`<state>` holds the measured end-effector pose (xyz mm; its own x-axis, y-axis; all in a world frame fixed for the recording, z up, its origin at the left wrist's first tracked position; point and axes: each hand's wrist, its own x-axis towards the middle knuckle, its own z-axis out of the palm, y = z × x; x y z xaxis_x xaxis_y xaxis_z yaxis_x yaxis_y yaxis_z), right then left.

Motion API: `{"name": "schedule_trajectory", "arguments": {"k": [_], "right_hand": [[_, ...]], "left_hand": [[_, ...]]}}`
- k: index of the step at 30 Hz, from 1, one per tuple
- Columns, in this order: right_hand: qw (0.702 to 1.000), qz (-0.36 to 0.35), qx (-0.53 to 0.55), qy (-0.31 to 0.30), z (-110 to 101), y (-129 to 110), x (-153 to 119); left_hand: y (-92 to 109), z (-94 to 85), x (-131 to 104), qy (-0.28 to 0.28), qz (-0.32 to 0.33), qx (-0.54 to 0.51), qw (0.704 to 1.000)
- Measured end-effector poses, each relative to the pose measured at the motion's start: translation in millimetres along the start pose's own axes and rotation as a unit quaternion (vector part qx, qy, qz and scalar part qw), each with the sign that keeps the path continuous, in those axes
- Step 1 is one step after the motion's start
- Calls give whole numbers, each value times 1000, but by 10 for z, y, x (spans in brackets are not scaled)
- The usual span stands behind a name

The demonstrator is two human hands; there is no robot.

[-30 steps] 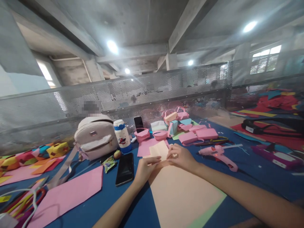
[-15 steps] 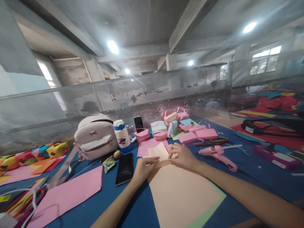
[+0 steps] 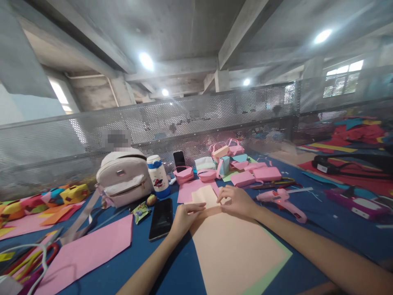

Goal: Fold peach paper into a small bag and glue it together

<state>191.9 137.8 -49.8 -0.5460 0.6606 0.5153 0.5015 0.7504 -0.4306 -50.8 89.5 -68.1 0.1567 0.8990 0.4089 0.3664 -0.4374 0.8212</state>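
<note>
A small folded piece of peach paper lies at the far end of a large peach sheet. My left hand is closed at its left edge, fingers together along the fold with the thumb tucked below. On the other side, my right hand pinches the paper's right edge between thumb and curled fingers. Part of the fold is hidden by the fingertips. A green sheet shows from under the large peach one. Just beyond the folded piece, a pink sheet lies flat.
A pink glue gun with a lit red spot lies right of my right hand. Small pink paper bags stand behind. To the left are a phone, a water bottle, a white backpack and a pink sheet.
Both hands stay at the folded paper. The right fingertips have shifted very slightly along its edge; everything else looks the same.
</note>
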Motion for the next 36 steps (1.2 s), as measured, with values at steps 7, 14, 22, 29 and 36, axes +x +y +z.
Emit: {"name": "schedule_trajectory", "arguments": {"k": [7,14,22,29,36], "right_hand": [[999,37,23,25,76,-57,-30],[997,58,51,14,109,-55,-20],[993,91,81,2,138,-28,-45],[975,116,186,25,271,85,-24],[957,108,270,15,347,152,-8]], "left_hand": [[19,2,0,-2,0,6,1000],[-10,-13,4,0,6,11,1000],[-6,-23,17,3,36,12,999],[-119,-7,38,24,56,-10,998],[-277,-45,63,94,109,54,988]]}}
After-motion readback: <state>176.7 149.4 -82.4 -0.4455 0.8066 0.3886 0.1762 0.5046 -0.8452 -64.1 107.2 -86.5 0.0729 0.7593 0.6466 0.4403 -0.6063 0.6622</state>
